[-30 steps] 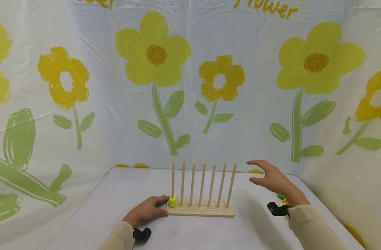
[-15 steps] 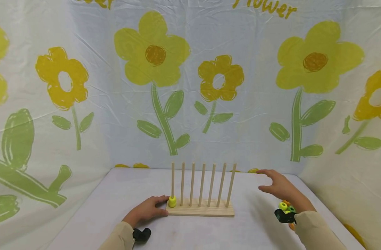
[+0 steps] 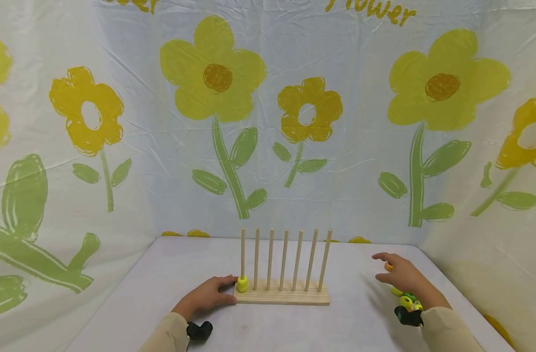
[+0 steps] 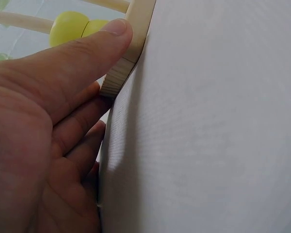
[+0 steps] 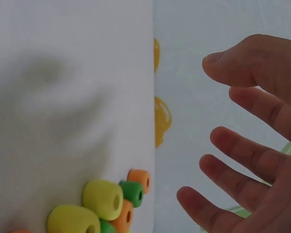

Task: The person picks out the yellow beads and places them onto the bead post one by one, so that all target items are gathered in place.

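At the left end of a wooden peg stand [image 3: 282, 297], my left hand [image 3: 208, 295] grips the base between thumb and fingers. The left wrist view shows the thumb on the front of the base [image 4: 117, 77] and the other fingers behind its end. Yellow beads [image 3: 242, 284] sit stacked on the leftmost peg; the other pegs are bare. My right hand [image 3: 407, 277] hovers over the right side of the table, fingers spread and holding nothing. Below it lies a pile of loose beads, with yellow [image 5: 103, 199], green [image 5: 132, 193] and orange [image 5: 139, 180] ones; the hand partly hides them in the head view.
A white-covered table [image 3: 259, 327] carries the stand near its middle. Behind and at both sides hangs a white cloth [image 3: 360, 195] printed with yellow flowers. The upright pegs [image 3: 284, 259] stand in a row.
My right hand has moved right and down, away from the stand toward the loose beads, its fingers still spread. The left hand and the stand have stayed in place.
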The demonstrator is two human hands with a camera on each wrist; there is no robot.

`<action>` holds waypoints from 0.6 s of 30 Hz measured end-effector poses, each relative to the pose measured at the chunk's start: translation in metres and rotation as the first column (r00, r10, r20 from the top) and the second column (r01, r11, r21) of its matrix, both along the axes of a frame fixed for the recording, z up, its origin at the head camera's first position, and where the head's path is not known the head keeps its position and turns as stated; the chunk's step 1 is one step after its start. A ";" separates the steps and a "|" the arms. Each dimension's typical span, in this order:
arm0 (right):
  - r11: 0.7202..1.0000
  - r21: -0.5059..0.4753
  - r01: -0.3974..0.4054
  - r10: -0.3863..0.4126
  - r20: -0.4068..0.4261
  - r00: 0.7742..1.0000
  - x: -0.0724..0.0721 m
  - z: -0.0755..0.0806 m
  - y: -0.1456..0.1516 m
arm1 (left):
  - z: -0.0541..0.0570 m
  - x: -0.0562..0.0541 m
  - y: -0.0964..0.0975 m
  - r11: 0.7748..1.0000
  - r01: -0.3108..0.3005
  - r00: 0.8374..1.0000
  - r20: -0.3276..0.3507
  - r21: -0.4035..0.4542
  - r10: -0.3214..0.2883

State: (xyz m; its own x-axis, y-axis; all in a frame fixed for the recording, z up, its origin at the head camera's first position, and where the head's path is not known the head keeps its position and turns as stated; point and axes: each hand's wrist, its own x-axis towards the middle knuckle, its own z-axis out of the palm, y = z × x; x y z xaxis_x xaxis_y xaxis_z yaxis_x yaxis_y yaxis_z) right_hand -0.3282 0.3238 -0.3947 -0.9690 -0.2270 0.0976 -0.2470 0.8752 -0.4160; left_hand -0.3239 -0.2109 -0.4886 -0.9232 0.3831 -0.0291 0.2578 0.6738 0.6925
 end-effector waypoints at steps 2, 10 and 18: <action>1.000 0.003 0.007 -0.007 0.006 1.000 0.000 -0.003 0.003 | 0.000 0.000 0.000 1.000 -0.002 1.000 0.002 -0.001 0.002; 0.998 0.019 0.059 -0.060 0.081 0.995 -0.004 -0.017 0.015 | 0.000 0.002 0.000 1.000 0.003 1.000 0.003 -0.004 -0.003; 0.997 0.015 0.081 -0.082 0.094 0.992 -0.005 -0.028 0.024 | 0.000 0.002 0.000 1.000 0.009 1.000 -0.010 -0.006 -0.009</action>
State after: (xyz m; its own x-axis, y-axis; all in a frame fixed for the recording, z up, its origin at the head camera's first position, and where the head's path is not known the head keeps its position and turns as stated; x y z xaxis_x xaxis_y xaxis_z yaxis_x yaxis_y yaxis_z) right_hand -0.3331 0.3474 -0.4227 -0.9891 -0.1471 0.0030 -0.1345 0.8955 -0.4242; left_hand -0.3219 -0.2110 -0.4887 -0.9201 0.3910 -0.0223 0.2705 0.6755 0.6859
